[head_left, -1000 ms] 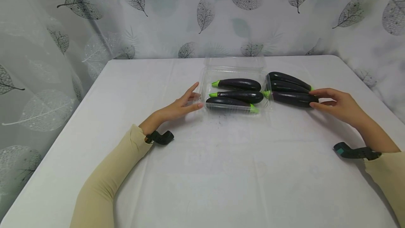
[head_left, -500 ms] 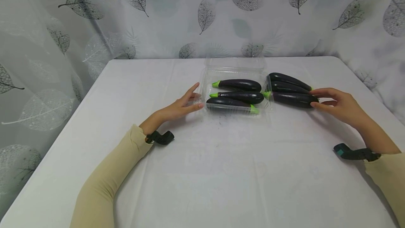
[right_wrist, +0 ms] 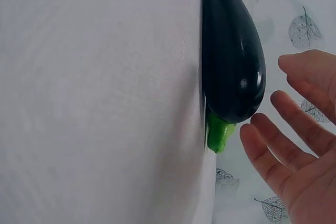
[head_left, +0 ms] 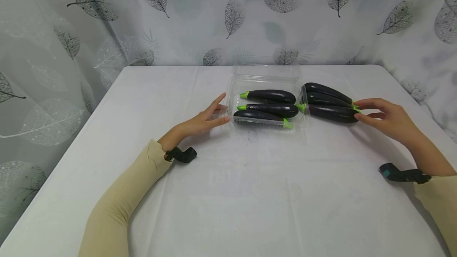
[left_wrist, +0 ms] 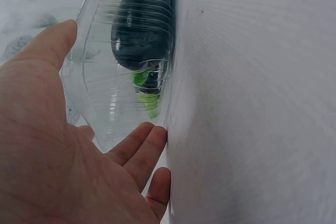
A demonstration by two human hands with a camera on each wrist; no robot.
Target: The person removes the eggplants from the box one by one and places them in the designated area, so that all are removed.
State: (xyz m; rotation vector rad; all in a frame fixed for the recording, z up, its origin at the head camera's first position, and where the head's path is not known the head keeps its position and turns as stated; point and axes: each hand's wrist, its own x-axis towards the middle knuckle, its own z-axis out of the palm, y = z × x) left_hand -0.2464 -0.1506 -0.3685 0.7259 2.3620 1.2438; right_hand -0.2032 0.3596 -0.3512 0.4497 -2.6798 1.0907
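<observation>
A clear plastic clamshell box [head_left: 265, 84] stands toward the back of the table with its lid folded back. Three eggplants lie inside, a rear eggplant [head_left: 273, 96], a middle eggplant [head_left: 275, 109] and a front eggplant [head_left: 257, 116]. Just right of the box, three more lie side by side, the nearest eggplant [head_left: 332, 113] in front. My left hand [head_left: 200, 124] has its fingers spread against the box's left side [left_wrist: 97, 85]. My right hand [head_left: 394, 122] is at the right ends of the outer eggplants; in the right wrist view its relaxed fingers [right_wrist: 268, 161] hold nothing.
A white cloth covers the table [head_left: 250, 197]. Behind and at the sides hangs a leaf-patterned curtain [head_left: 192, 15]. Each wrist wears a black camera mount, such as the left mount [head_left: 182, 155] and the right mount [head_left: 403, 173].
My right hand has shifted slightly right, off the end of the nearest eggplant. The left hand, box and eggplants stay in place; the head view has shifted slightly.
</observation>
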